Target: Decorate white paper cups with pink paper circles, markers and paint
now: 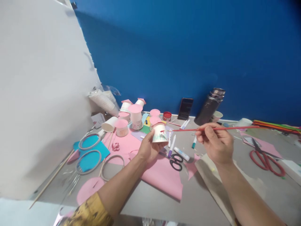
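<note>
In my left hand [150, 149] is a white paper cup [160, 133], rim downward, with green marks near its rim and a red patch on its side. My right hand [215, 142] grips a long red paintbrush [188, 129], its tip at the red patch; I cannot tell whether it touches. Just behind the cup is a pink paper disc [155, 120]. An open tin of red paint [167, 116] stands farther back. Several cups topped with pink paper, among them a taller one [136, 119], stand left of my left hand.
Black-handled scissors [176, 161], a glue stick [182, 154] and markers lie between my hands. Red-handled scissors [266, 163] lie at right. A dark flask [209, 106] and a phone [185, 108] stand by the blue wall. Tape rings [88, 161] and stacked cups [103, 102] are at left.
</note>
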Tool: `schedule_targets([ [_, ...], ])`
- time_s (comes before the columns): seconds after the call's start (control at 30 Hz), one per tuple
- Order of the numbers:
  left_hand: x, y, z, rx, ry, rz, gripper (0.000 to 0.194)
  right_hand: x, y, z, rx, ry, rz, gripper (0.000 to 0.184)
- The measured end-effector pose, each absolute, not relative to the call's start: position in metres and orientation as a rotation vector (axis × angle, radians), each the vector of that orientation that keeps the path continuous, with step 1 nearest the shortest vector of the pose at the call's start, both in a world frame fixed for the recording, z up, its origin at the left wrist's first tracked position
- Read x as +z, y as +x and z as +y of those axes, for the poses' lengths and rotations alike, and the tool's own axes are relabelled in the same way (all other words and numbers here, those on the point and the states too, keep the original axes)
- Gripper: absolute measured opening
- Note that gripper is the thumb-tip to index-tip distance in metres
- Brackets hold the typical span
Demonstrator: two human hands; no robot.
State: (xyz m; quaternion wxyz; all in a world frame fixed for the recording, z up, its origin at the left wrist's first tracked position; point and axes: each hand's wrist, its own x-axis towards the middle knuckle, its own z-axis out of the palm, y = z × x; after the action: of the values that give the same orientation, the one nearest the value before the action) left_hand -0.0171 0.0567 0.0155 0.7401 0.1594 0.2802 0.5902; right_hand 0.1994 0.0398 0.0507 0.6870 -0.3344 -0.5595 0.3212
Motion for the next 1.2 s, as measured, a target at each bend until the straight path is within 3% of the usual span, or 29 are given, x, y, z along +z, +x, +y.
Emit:
schedule_targets([
  [0.57,0.011,-0.016,0.056,1.316,0.390,0.621,0.021,0.047,0.198,0.039,0.734,-0.753,-1.309,0.020],
  [0.87,0.011,-0.017,0.056,1.214,0.398,0.674,0.037,0.050,0.202,0.040,0.704,-0.740,-1.221,0.020],
  [1.07,0.007,-0.019,0.054,1.234,0.528,0.566,0.025,0.050,0.201,0.044,0.677,-0.748,-1.204,0.022],
  [1.2,0.008,-0.019,0.055,1.233,0.675,0.584,0.043,0.049,0.202,0.043,0.675,-0.734,-1.222,0.021],
])
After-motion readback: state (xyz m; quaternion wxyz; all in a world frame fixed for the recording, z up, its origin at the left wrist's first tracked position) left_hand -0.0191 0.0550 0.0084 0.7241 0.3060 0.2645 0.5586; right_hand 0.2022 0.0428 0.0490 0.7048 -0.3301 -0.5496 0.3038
